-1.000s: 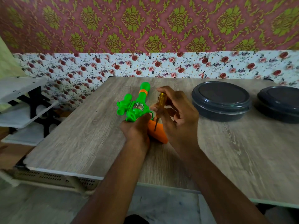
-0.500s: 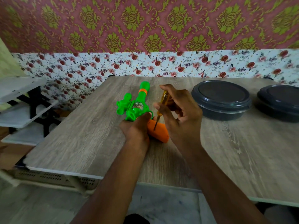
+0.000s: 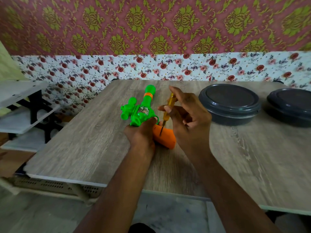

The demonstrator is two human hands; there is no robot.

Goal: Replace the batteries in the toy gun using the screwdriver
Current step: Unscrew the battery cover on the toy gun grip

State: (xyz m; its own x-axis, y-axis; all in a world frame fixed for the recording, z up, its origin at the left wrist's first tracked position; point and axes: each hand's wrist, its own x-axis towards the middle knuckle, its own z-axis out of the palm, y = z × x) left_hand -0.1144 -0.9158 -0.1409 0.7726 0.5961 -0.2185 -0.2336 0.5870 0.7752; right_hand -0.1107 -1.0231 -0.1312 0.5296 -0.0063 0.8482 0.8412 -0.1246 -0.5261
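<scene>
Markings: a shiny panel (image 3: 143, 110) is set in the side of the toy gun (image 3: 134, 113); its print is too small to read.

Task item: the toy gun has a bright green body with a scope-like piece on its left side, an orange band (image 3: 148, 95) near the muzzle and an orange grip (image 3: 166, 139). It lies near the middle of the wood-grain table (image 3: 80, 142), muzzle pointing to the far side and grip toward the near side.

Hands: the left hand (image 3: 141, 134) grips the gun at the rear of the green body, where the orange grip joins. Its fingers are hidden beneath the toy. The right hand (image 3: 191, 118) pinches the screwdriver (image 3: 170, 100) between thumb and forefinger, the remaining fingers loosely curled. The screwdriver has a translucent yellow handle. It stands nearly upright, with its metal tip touching the upper face of the orange grip.

Count: one toy gun, one screwdriver. Two dark grey round containers with lids stand on the right of the table, the nearer one (image 3: 229, 105) just beside the right hand, the other (image 3: 291, 106) further right. One white shelf unit (image 3: 20, 95) with black brackets stands to the left of the table.
</scene>
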